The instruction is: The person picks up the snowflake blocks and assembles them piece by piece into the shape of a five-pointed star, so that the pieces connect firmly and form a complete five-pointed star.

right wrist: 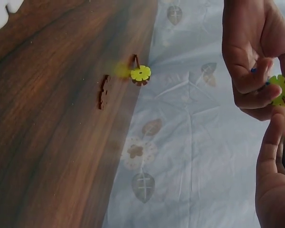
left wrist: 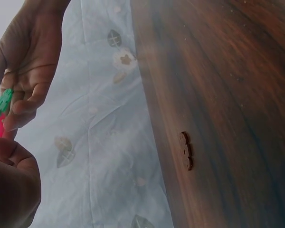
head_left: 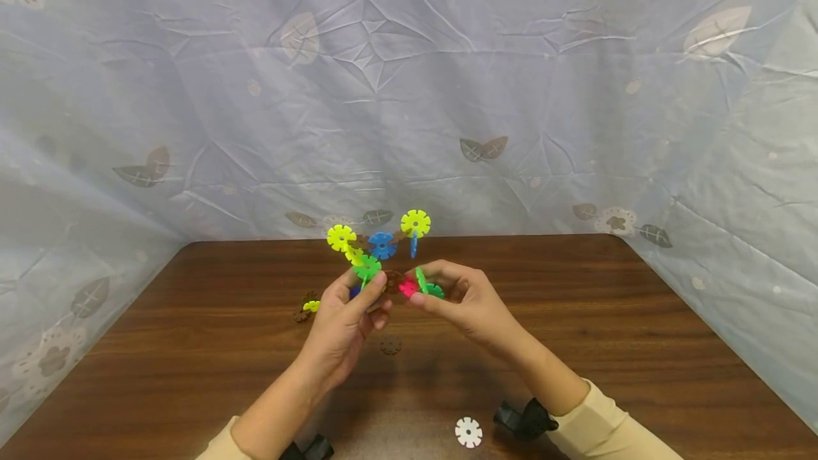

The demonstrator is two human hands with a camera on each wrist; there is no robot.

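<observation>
Above the table, my left hand (head_left: 348, 314) grips a built piece of notched plastic discs. Its upper part shows yellow discs (head_left: 341, 238), a green disc (head_left: 367, 267) and a blue disc (head_left: 382, 245), with another yellow disc (head_left: 415, 223) at the far right end. My right hand (head_left: 476, 304) pinches green discs (head_left: 433, 291) beside a pink disc (head_left: 407, 287). A brown disc (head_left: 393, 280) lies between the two hands, next to the pink one. In the right wrist view, left fingers hold a yellow disc (right wrist: 281, 90). Fingers hide part of the joints.
On the brown wooden table (head_left: 575, 332) lie a loose brown disc (head_left: 391, 346) below the hands, a small brown and yellow cluster (head_left: 311, 307) to the left and a white disc (head_left: 469, 432) near the front. A patterned cloth (head_left: 409, 105) hangs behind and at both sides.
</observation>
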